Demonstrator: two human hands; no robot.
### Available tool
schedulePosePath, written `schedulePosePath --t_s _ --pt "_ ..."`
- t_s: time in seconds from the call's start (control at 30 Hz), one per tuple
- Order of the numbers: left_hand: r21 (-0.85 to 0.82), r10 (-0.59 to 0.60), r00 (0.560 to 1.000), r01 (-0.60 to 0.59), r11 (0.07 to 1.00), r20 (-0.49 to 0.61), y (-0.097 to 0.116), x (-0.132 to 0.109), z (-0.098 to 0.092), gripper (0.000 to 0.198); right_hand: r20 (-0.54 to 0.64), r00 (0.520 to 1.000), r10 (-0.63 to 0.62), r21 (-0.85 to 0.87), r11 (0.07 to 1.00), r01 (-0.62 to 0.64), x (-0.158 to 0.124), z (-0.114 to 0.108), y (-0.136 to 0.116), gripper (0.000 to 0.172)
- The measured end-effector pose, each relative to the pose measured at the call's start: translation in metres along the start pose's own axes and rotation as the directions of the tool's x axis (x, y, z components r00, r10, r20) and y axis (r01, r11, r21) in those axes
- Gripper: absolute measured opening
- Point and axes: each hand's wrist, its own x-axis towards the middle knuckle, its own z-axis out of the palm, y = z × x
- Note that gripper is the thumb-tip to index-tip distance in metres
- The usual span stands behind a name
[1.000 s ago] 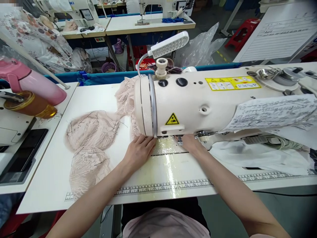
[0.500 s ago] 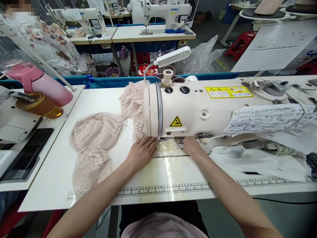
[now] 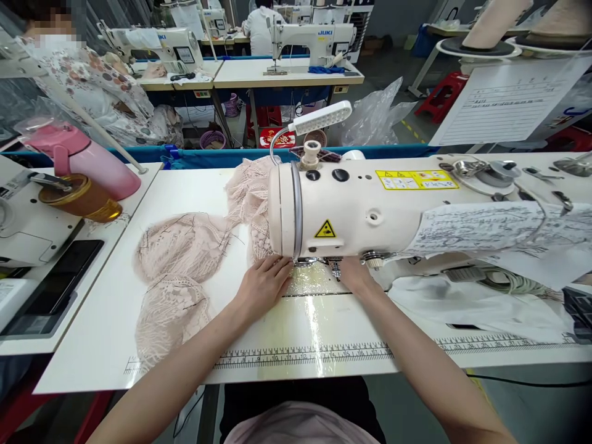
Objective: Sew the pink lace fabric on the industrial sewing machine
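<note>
My left hand [image 3: 264,285] lies palm down at the left end of the sewing machine head [image 3: 342,209], its fingers stretched out. Its fingertips reach the edge of the pale pink lace fabric [image 3: 259,231], which runs behind the machine head. My right hand [image 3: 359,276] reaches under the machine arm, right of the presser foot [image 3: 335,269]; its fingers are hidden there. Between my hands the shiny machine bed [image 3: 309,280] shows. More pink lace pieces [image 3: 182,246] with dark thread ends lie left of my left forearm.
A ruler strip [image 3: 324,354] runs along the table's front edge. White cloth [image 3: 476,302] lies under the arm at right. At left are a pink jug [image 3: 99,160], a brown-lidded jar [image 3: 78,197] and a dark phone [image 3: 65,277]. A lamp [image 3: 321,118] rises behind the machine. Another person sits back left.
The camera view has tilted up slightly, so the background sits lower. Both hands keep nearly the same place at the machine, and the lace looks unmoved.
</note>
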Motion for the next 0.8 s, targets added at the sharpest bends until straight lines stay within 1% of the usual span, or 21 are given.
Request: schedulePosePath --t_s 0.23,0.4,0.57,0.8 --pt "-0.007 -0.005 1.0 0.005 1.0 0.013 -0.0004 0.0003 -0.0003 0.028 0.021 0.999 -0.026 0.013 1.0 0.026 0.0029 -0.003 -0.0071 0.024" --pt "0.003 -0.003 1.0 0.003 1.0 0.02 -0.0011 0.0013 -0.0004 0.028 0.005 1.0 -0.02 0.009 1.0 0.02 0.005 -0.0016 -0.0067 0.023" --pt "0.006 -0.007 1.0 0.007 1.0 0.028 -0.0026 0.0019 0.0013 0.028 -0.014 1.0 -0.005 -0.001 1.0 0.005 0.0048 0.0007 -0.0033 0.026" --pt "0.01 -0.019 0.999 0.019 1.0 0.031 -0.005 0.0035 0.0023 0.029 -0.006 1.0 -0.013 -0.018 1.0 0.013 0.0062 0.0028 -0.0012 0.03"
